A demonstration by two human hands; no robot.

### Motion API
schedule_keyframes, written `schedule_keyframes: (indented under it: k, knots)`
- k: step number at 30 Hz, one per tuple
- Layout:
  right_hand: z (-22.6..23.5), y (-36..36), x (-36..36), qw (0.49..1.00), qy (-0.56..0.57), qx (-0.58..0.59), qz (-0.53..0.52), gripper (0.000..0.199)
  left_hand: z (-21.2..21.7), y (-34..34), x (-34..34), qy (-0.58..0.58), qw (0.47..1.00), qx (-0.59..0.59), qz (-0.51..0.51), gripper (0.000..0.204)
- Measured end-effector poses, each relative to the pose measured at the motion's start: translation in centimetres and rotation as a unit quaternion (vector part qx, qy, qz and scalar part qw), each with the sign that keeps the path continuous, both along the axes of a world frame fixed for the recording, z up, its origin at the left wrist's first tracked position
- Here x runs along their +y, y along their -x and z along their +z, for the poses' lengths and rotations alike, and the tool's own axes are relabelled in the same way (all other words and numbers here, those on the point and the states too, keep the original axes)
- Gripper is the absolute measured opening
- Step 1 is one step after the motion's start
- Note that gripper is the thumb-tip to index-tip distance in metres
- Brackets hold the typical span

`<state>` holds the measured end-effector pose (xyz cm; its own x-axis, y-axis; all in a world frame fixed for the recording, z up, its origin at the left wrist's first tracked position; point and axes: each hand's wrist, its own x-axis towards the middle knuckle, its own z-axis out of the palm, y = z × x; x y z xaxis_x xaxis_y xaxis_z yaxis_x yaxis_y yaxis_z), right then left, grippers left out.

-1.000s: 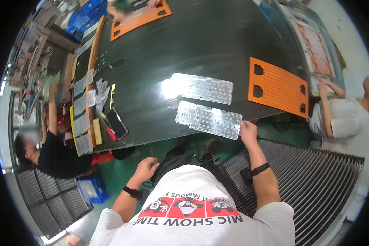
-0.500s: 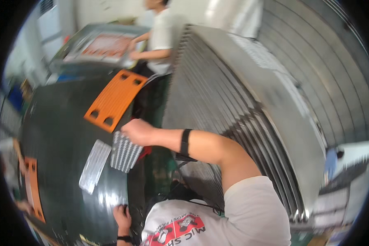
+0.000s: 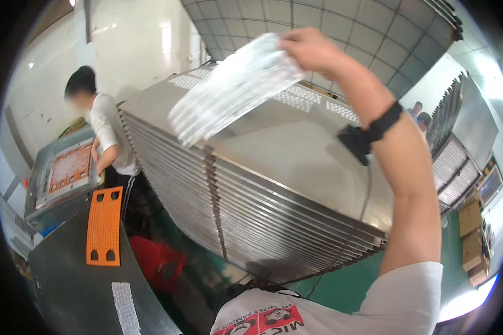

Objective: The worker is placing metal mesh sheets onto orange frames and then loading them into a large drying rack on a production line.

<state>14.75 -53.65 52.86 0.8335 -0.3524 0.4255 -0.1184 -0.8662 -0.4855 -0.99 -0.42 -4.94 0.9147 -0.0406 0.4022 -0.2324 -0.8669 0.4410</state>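
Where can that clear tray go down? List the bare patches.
The right hand holds the clear tray over the rack stack, whose grey top sheet is bare. The dark table is free between the orange plate and second tray. Crowded near the co-worker.

The clear plastic blister sheet (image 3: 235,86) is thin, translucent and dimpled in rows. It is pinched at its upper right corner and hangs in the air, slanting down to the left above the near-left corner of the stack of grey metal trays (image 3: 296,184).

Brown cardboard boxes (image 3: 471,234) stacked at far right edge, by green floor; no labels/screens legible.
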Motion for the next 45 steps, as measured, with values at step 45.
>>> schedule_keyframes:
  k: [45]
  knots:
    - [-6.8,26.3,-18.6,0.894,-0.185,-0.05,-0.404,0.016,-4.1,-12.3,-17.5,-0.042,0.932,-0.056,-0.356,0.026]
